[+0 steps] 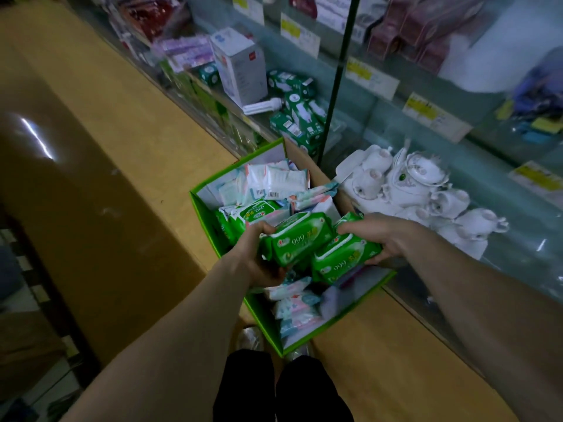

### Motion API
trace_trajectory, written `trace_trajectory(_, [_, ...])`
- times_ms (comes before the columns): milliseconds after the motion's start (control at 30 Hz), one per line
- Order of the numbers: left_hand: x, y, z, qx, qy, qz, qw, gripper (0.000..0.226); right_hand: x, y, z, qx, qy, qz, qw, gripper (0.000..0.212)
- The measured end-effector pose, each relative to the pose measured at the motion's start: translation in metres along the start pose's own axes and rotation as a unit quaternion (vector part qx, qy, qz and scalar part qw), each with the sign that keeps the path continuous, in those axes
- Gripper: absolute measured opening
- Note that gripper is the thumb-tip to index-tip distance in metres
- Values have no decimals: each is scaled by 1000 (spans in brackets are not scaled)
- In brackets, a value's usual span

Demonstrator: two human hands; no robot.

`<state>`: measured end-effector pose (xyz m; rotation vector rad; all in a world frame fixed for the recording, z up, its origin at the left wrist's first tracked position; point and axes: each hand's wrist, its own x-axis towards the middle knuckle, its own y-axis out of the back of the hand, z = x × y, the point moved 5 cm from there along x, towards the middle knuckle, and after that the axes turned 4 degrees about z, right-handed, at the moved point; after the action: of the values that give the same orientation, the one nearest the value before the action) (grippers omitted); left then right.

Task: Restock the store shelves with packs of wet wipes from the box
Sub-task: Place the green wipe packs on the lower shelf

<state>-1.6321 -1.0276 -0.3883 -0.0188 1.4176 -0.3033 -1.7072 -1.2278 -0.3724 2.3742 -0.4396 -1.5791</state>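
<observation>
A green-edged cardboard box [203,205] stands on the floor in front of me, full of wet wipe packs, green ones and white-pink ones [275,182]. My left hand [259,254] grips a green pack [297,239] marked 999 by its left end, above the box. My right hand [374,236] holds a second green pack [342,258] by its right end, just beside and below the first. Both packs touch each other. More green packs [249,216] lie in the box behind them.
Glass-fronted shelves run along the right, with yellow price labels [432,112]. White porcelain teapots and cups [414,184] sit on the lowest shelf beside the box. Green boxed bulbs [297,117] and a white carton [239,67] lie farther back. A large brown carton [91,178] fills the left.
</observation>
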Motion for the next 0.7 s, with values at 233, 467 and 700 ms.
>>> trace_trajectory(233, [-45,-19,45,79,-77,-61,992,34,-30,8,-34,74,80,-21,994,23])
trace_trajectory(467, [-78,-24,76,124,-141,-46,981,35,-61,19,-62,138,125,-34,982,24])
trace_trajectory(700, [-117,-48,97,155,-204,-80,963,39,-88,30,-95,121,197,-54,971,24])
